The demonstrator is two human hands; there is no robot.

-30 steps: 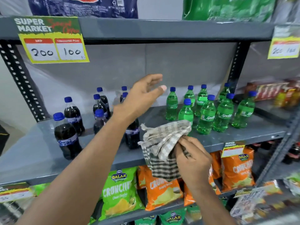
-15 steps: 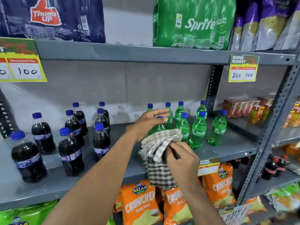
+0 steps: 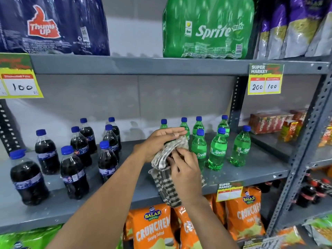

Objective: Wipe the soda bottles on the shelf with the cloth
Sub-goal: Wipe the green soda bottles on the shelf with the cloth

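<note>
Green Sprite bottles [image 3: 217,151] with blue caps stand in a group on the grey middle shelf [image 3: 251,173]. Dark cola bottles [image 3: 74,175] stand on the same shelf to the left. My left hand [image 3: 156,142] is closed over the front-left green bottle, which is almost wholly hidden by my hands and the cloth. The checked grey-and-white cloth [image 3: 168,187] is bunched against that bottle and hangs down past the shelf edge. My right hand [image 3: 185,169] grips the cloth and presses it to the bottle's side.
The shelf above carries a Thums Up pack [image 3: 45,27] and a Sprite pack [image 3: 208,29]. Orange chip bags [image 3: 154,229] fill the shelf below. A perforated grey post [image 3: 305,150] rises at the right, with red boxes [image 3: 269,123] beyond it. A yellow price tag [image 3: 265,79] hangs from the upper shelf's edge.
My left hand reached from above the cola bottles to the front-left green bottle and closed on it. My right hand brought the cloth up against it. The view shifted up and right.
</note>
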